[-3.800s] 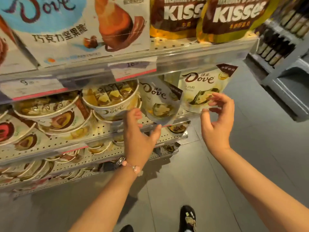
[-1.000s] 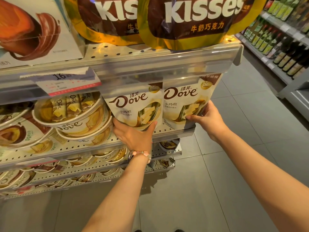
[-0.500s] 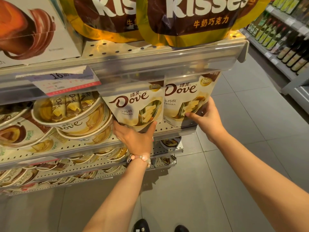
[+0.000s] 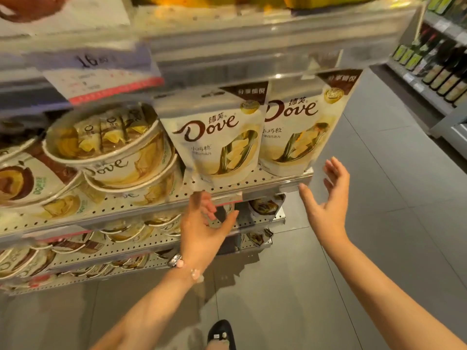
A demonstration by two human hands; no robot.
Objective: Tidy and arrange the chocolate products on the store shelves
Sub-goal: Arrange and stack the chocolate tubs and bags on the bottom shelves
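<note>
Two white Dove chocolate pouches stand upright side by side at the right end of a perforated shelf (image 4: pixel 252 180): the left pouch (image 4: pixel 214 137) and the right pouch (image 4: pixel 300 127). My left hand (image 4: pixel 204 228) hovers just below the shelf edge under the left pouch, fingers relaxed, holding nothing. To the right of the shelf end is my right hand (image 4: pixel 328 205), open with fingers spread, clear of the right pouch.
Stacked Dove tubs (image 4: pixel 108 152) fill the shelf left of the pouches. A price tag (image 4: pixel 101 79) hangs from the shelf above. Lower shelves (image 4: pixel 126 246) hold more tubs and small pouches. A bottle rack (image 4: pixel 442 64) stands far right across a grey tiled aisle.
Both hands have let go of the pouches and pulled back down and away from the shelf. The pouches stay standing upright. The view has tilted down.
</note>
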